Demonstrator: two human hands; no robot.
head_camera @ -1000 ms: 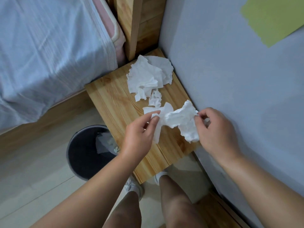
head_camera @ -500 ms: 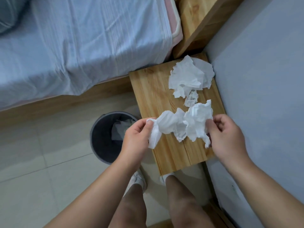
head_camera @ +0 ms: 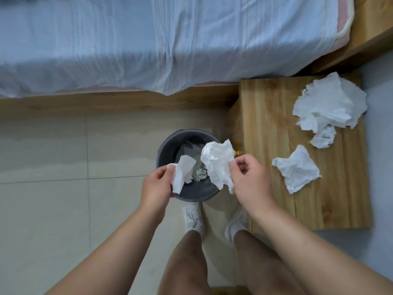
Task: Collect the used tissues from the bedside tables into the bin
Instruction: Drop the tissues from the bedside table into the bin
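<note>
**A:** What is gripped, and by which hand?

**B:** A small white tissue strip (head_camera: pixel 184 173) is pinched between the thumb and fingers of the left hand (head_camera: pixel 157 186). A larger crumpled white tissue (head_camera: pixel 218 165) is pinched the same way by the right hand (head_camera: pixel 248 182). The two pieces are held apart above the open mouth of the round dark grey plastic bin (head_camera: pixel 191 194), in which crumpled paper (head_camera: pixel 200 176) is seen.

**A:** Which step is judged to be in hand?

**B:** The drop. Both pinches need only be loosened. The larger piece hangs near the bin's right rim, so a slight shift inward may be called for, lest it be caught on the edge. A reach to the table is then required.

**A:** What is found there?

**B:** Three pieces lie untouched on the pale pine bedside table (head_camera: pixel 265 124). A large rumpled white sheet (head_camera: pixel 327 105) is at the far right corner, and a small white wad (head_camera: pixel 324 137) is touching its near side. A flattened white tissue (head_camera: pixel 297 169) lies about the middle of the top.

**A:** And the room?

**B:** The bin is set on the beige tiled floor (head_camera: pixel 53 156), just beside the table's left side, where a small brass knob (head_camera: pixel 237 153) is seen. A bed under a pale blue sheet (head_camera: pixel 148 39) is carried on a wooden frame (head_camera: pixel 106 101) along the far side. A grey wall (head_camera: pixel 380 156) is met at the table's right edge.
</note>
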